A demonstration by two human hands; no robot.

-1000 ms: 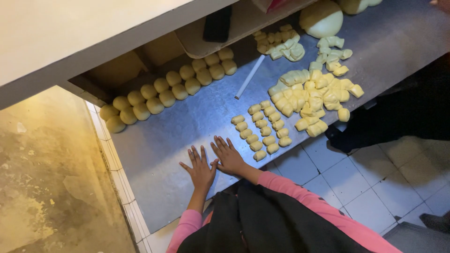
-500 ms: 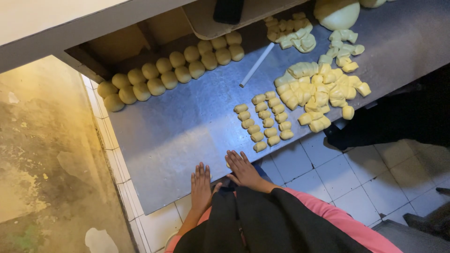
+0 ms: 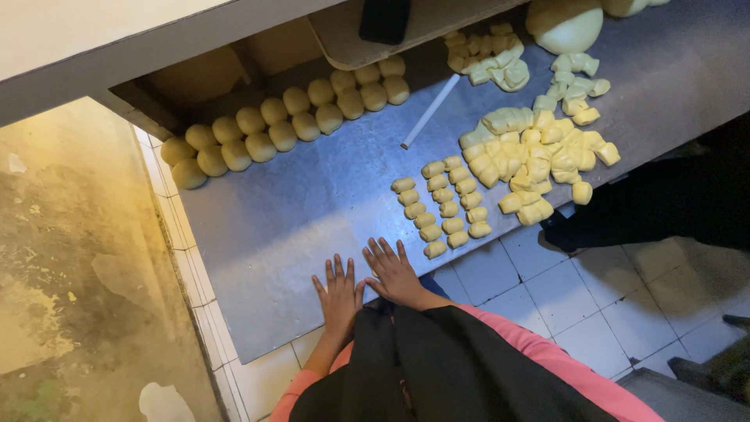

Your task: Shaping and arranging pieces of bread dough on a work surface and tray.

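Both flat: left hand, right hand on metal table.

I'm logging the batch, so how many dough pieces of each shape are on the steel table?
Round balls, two rows: about 20
Oblong rolls, three columns of 6: 18
Large mounds: 2, one cut off by the picture's edge
Total: about 40. The cut chunks in the loose heaps are too jumbled to count.

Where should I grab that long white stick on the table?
Probably pinch the white stick at its middle, coming from above, fingers across its thin width. It lies flat on the metal table with bare space either side; both ends sit near dough.
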